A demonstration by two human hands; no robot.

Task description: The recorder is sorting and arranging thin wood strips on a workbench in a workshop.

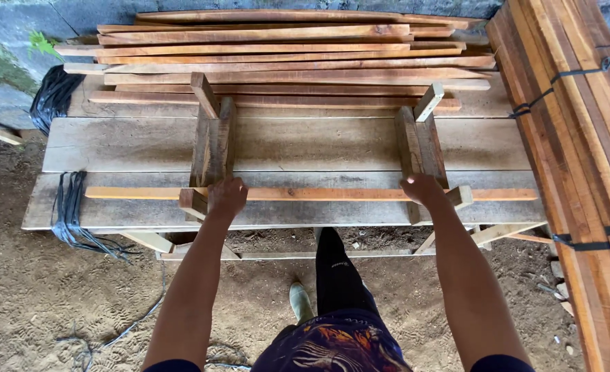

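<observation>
At the far left, a black plastic bag (53, 96) is lying crumpled against the mossy stone wall (8, 48), and just below it a bundle of black straps (70, 207) is hanging over the left end of the plank workbench (305, 145), trailing down onto the sandy ground (50, 296). Moving right, the left hand (227, 196) is resting on a long thin wooden strip (318, 194) that is lying lengthwise along the near part of the bench; its fingers are curling down over the strip and gripping it, right beside the foot of the left wooden jig (208, 141), a block frame standing across the boards. Behind the bench, a loose stack of reddish sawn slats (284, 55) is spreading across the back. Below the bench edge, the person's dark trouser leg and pale boot (301, 300) are showing between the two outstretched forearms. Further right, the right hand (420, 187) is pressing on the same strip next to the right wooden jig (418, 145); its fingers are bending over the strip's far edge and closing on it. The strip is running on past both hands, its right end reaching nearly to the bench's end. At the far right, a tall bundle of planks (580, 151) is leaning diagonally, bound with black bands (566, 76).
</observation>
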